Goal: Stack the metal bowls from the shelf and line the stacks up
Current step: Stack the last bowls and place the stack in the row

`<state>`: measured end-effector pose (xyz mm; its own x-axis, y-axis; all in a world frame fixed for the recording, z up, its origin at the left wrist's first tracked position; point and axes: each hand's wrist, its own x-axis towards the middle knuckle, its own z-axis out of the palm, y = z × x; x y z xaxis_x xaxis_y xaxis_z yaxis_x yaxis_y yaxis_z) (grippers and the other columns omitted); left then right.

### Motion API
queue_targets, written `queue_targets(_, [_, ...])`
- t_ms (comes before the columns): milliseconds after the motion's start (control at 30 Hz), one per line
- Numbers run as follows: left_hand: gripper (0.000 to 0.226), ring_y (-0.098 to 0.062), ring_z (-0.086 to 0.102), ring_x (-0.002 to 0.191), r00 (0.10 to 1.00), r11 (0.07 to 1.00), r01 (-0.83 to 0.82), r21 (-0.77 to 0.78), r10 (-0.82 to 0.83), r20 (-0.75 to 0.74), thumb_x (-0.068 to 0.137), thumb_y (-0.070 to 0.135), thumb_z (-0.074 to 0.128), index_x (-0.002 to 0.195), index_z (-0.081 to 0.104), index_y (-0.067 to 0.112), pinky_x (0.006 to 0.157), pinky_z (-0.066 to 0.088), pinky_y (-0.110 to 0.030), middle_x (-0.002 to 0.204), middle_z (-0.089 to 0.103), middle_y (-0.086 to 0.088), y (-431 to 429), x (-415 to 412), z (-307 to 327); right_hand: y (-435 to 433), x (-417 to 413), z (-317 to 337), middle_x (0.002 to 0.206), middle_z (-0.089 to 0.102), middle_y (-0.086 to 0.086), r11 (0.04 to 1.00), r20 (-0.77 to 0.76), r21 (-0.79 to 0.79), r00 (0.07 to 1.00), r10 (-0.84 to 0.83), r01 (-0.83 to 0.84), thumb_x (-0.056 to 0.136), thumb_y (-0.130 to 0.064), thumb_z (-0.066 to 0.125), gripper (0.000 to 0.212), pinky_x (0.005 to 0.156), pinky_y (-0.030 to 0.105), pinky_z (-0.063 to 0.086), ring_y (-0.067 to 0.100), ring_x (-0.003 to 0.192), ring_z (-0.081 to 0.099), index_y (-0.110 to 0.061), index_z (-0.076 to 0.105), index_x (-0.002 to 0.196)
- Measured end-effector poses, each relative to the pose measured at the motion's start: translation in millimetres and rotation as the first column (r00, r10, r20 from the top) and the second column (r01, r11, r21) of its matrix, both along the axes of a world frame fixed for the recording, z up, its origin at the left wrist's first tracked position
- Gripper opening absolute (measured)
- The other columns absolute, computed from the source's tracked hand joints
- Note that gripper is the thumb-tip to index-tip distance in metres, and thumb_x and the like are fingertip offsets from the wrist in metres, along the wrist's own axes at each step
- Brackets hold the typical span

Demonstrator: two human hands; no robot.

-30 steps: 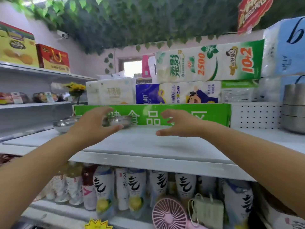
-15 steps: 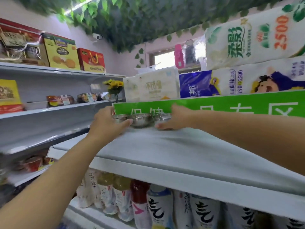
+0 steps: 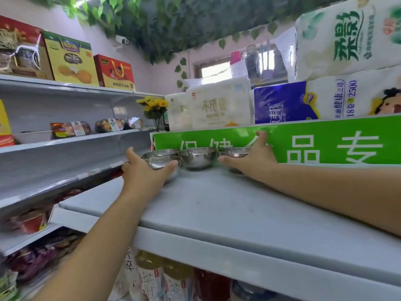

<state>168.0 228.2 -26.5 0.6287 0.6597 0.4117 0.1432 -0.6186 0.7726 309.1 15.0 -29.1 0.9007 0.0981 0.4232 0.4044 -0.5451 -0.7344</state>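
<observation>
Nearest, under the front edge of the grey shelf top (image 3: 227, 213), stand drink bottles (image 3: 152, 276) in a row. Both bare forearms reach across this flat, pale surface toward its back. At the far end the left hand (image 3: 144, 173) cups the nearest metal bowl (image 3: 161, 162), thumb on its right rim and fingers on its left side. The right hand (image 3: 252, 160) is spread around the right bowl (image 3: 233, 152), thumb in front and fingers behind; I cannot tell if it grips firmly. Between them stands the middle bowl (image 3: 197, 157), and one more bowl (image 3: 160, 152) is behind the left one. Just behind the bowls a green sign (image 3: 325, 142) stands upright. Above it lie tissue packs (image 3: 219, 107); wall shelves (image 3: 65, 140) with boxes run along the left, and leaves (image 3: 173, 20) hang from the ceiling.
</observation>
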Motion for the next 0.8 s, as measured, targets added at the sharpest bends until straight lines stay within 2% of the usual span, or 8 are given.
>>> queue_targets(133, [0.130,-0.035,0.037,0.140,0.995,0.996,0.076,-0.049,-0.072,0.067,0.067,0.055,0.085,0.156,-0.005,0.022,0.105,0.038,-0.043,0.157,0.030,-0.018,-3.8,-8.1,1.9,-3.2,-13.2,1.6,0.136,0.052,0.009,0.980,0.106,0.176,0.992,0.073,-0.091,0.057,-0.065,0.089,0.116,0.107,0.046,0.046,0.028,0.123,0.054,-0.026,0.019,0.141])
queue_targets(233, [0.131,-0.027,0.041,0.134,0.967,0.969,0.240,-0.062,-0.234,0.099,0.063,0.053,0.088,0.155,-0.003,0.031,0.099,0.037,-0.036,0.154,0.035,-0.009,-8.4,-15.1,-0.2,-2.6,-27.6,4.0,0.130,0.057,0.003,0.948,0.186,0.272,0.976,0.117,-0.165,0.054,-0.071,0.086,0.108,0.106,0.045,0.049,0.024,0.118,0.059,-0.034,0.024,0.134])
queue_targets(300, [0.133,-0.018,0.043,0.127,0.929,0.931,0.363,-0.043,-0.357,0.097,0.058,0.057,0.089,0.153,-0.001,0.036,0.097,0.035,-0.031,0.146,0.040,0.002,-8.8,-18.7,-1.6,-1.6,-38.9,6.5,0.126,0.060,0.001,0.925,0.232,0.295,0.957,0.174,-0.239,0.060,-0.067,0.086,0.099,0.104,0.041,0.050,0.019,0.113,0.062,-0.036,0.024,0.131])
queue_targets(367, [0.138,-0.017,0.042,0.133,0.892,0.893,0.450,-0.016,-0.449,0.061,0.047,0.069,0.087,0.150,0.000,0.045,0.105,0.036,-0.034,0.152,0.039,0.003,-8.5,-20.3,-1.8,0.0,-49.7,8.1,0.122,0.064,-0.003,0.895,0.259,0.306,0.933,0.251,-0.326,0.063,-0.062,0.085,0.095,0.102,0.035,0.051,0.012,0.110,0.065,-0.033,0.026,0.131])
queue_targets(500, [0.142,-0.018,0.045,0.134,0.864,0.864,0.503,-0.020,-0.503,0.032,0.037,0.078,0.085,0.149,0.001,0.051,0.113,0.038,-0.041,0.151,0.045,0.003,-9.1,-20.7,-1.7,7.7,-63.4,7.0,0.128,0.067,0.002,0.865,0.261,0.249,0.890,0.373,-0.436,0.060,-0.062,0.085,0.100,0.105,0.035,0.051,0.012,0.114,0.066,-0.030,0.027,0.135])
queue_targets(567, [0.142,-0.015,0.046,0.132,0.855,0.854,0.519,-0.029,-0.518,0.033,0.041,0.072,0.085,0.152,0.002,0.046,0.107,0.038,-0.034,0.149,0.048,0.004,-9.2,-20.4,-1.7,8.8,-66.4,6.1,0.130,0.066,0.003,0.868,0.254,0.205,0.881,0.399,-0.452,0.062,-0.060,0.081,0.098,0.106,0.034,0.051,0.014,0.115,0.066,-0.030,0.027,0.138])
queue_targets(733, [0.131,-0.008,0.044,0.118,0.827,0.827,0.562,0.020,-0.562,-0.017,0.055,0.061,0.078,0.158,0.002,0.033,0.092,0.035,-0.021,0.146,0.049,0.008,-14.3,-20.0,0.2,5.5,-72.3,5.6,0.137,0.054,-0.003,0.876,0.167,0.054,0.870,0.465,-0.479,0.069,-0.061,0.070,0.101,0.094,0.011,0.046,0.010,0.119,0.058,-0.031,0.020,0.151])
queue_targets(800, [0.129,-0.004,0.045,0.117,0.812,0.811,0.583,0.050,-0.582,-0.041,0.058,0.059,0.077,0.159,0.002,0.030,0.087,0.036,-0.015,0.141,0.051,0.014,-15.9,-18.0,0.0,6.1,-71.1,4.7,0.136,0.047,-0.008,0.876,0.139,-0.001,0.867,0.478,-0.482,0.069,-0.063,0.068,0.105,0.105,0.019,0.042,0.009,0.124,0.052,-0.031,0.017,0.155])
